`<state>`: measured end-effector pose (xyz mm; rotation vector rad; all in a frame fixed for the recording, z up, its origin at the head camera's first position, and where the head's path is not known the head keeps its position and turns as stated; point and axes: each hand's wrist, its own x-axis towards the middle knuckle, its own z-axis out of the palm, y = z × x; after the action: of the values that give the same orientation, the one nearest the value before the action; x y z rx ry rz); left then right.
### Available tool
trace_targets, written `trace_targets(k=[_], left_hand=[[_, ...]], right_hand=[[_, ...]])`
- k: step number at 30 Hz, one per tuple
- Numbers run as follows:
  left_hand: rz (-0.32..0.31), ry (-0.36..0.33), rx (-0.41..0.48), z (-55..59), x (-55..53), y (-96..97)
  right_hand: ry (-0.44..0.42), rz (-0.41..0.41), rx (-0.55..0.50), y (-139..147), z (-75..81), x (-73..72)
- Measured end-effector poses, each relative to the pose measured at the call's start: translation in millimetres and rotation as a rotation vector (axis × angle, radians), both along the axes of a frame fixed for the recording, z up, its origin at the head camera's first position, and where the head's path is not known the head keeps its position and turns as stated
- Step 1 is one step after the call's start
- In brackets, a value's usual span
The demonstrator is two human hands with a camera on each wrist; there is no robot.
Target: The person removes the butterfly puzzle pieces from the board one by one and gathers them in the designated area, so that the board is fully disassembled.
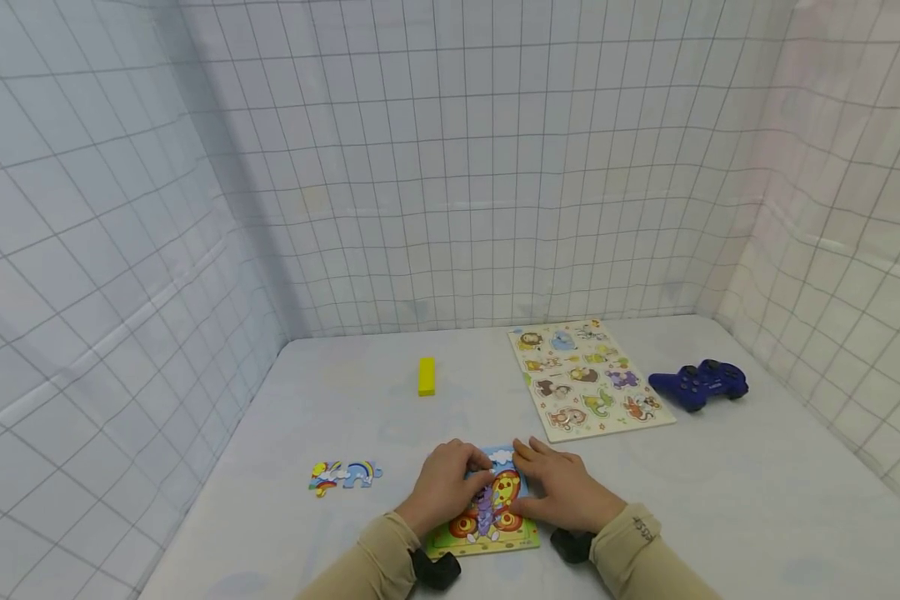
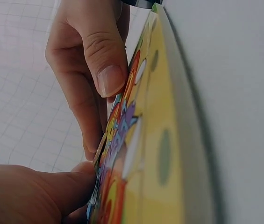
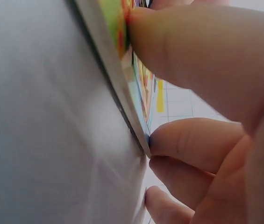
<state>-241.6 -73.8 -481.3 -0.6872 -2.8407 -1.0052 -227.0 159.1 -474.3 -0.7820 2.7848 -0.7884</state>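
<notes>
A jigsaw puzzle board (image 1: 495,546) with a bear-and-butterfly picture and a yellow-green lower border lies flat before me. My left hand (image 1: 446,485) is over its upper left part, thumb and index finger pinching close together. Between them is a puzzle piece (image 2: 94,198), mostly hidden and slightly raised at its edge. My right hand (image 1: 562,487) rests along the board's right side. Its thumb (image 3: 153,39) touches the picture, and its fingers (image 3: 188,142) lie at the far right corner.
Loose puzzle pieces (image 1: 358,474) with clouds and a rainbow lie left of the board. Farther back are a yellow block (image 1: 427,377), a large animal puzzle board (image 1: 581,375) and, at right, a blue game controller (image 1: 701,385). Gridded white cloth walls (image 1: 495,167) enclose the table.
</notes>
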Motion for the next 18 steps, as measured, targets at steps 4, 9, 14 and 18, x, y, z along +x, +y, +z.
trace_targets(k=[4,9,14,18], left_hand=[[0.01,0.018,-0.001,-1.3,0.5,1.3],[0.012,0.037,0.001,-3.4,0.4,1.7],[0.02,0.036,0.004,-3.0,1.1,1.4],[0.026,0.043,0.0,-2.8,1.9,1.5]], right_hand=[[-0.007,0.003,0.0,0.3,1.1,0.9],[-0.002,0.002,0.008,0.0,1.0,1.4],[0.009,0.008,0.012,-0.5,0.1,0.9],[0.009,0.009,0.011,-0.8,-0.1,0.9]])
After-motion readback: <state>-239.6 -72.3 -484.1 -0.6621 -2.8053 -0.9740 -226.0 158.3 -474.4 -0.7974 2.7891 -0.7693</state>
